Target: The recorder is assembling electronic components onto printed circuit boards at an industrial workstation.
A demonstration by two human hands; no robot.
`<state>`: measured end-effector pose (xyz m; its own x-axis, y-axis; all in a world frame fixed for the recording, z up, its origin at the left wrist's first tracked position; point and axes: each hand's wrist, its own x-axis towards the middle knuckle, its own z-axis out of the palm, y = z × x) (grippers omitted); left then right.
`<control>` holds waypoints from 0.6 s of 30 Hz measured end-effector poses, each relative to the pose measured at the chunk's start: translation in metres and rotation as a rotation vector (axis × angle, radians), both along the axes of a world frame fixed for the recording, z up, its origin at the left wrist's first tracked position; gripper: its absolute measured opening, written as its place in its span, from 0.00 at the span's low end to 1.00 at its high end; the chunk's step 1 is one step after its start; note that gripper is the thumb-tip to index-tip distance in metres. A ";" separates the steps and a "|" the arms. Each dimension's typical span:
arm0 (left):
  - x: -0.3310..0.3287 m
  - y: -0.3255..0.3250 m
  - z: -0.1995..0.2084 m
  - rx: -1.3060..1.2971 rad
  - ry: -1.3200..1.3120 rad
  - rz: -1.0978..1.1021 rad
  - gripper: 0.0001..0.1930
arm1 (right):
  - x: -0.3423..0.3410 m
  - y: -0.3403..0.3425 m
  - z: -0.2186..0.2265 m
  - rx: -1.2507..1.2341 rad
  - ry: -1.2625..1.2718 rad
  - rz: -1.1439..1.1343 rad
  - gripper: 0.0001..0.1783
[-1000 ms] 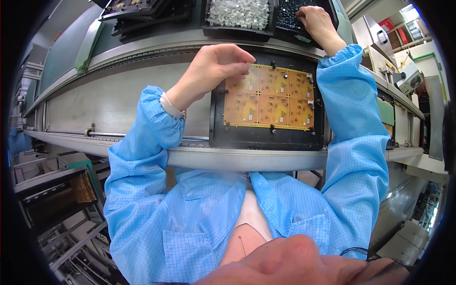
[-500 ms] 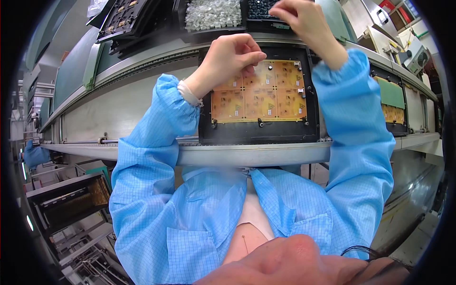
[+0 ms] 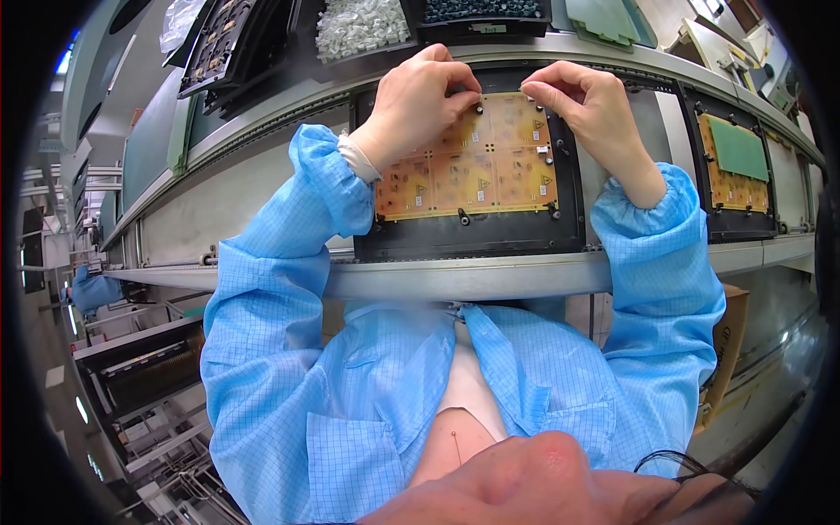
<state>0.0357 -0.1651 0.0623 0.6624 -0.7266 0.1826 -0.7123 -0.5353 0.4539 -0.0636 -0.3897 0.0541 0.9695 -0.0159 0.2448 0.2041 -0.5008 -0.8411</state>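
Our orange circuit panel (image 3: 468,179) sits in a black frame (image 3: 516,241) at 12 o'clock from our chest. Our left hand (image 3: 420,105) covers its 10-to-11 o'clock corner; our right hand (image 3: 597,109) is at 2 o'clock. In each grip, thumb and forefinger come close; we cannot tell whether anything is pinched. Beyond the panel, white pieces (image 3: 363,26) fill a bin at 11 o'clock, dark pieces (image 3: 481,8) another at 12.

The right hand (image 3: 591,103) left the bin (image 3: 525,27) and came down near the board (image 3: 464,175), upper centre of the frame. As the view shifted, the bin slid leftward along the top and a carton (image 3: 731,350) appeared lower right.
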 end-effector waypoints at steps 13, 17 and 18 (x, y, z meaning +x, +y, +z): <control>0.000 0.000 -0.029 -0.090 -0.132 0.094 0.04 | -0.003 0.001 0.000 0.020 -0.056 0.033 0.11; 0.002 0.001 -0.034 -0.128 -0.102 0.113 0.04 | -0.002 0.002 -0.001 0.002 -0.049 0.037 0.11; 0.002 0.001 -0.034 -0.129 -0.102 0.115 0.04 | -0.002 0.002 -0.002 0.003 -0.042 0.037 0.11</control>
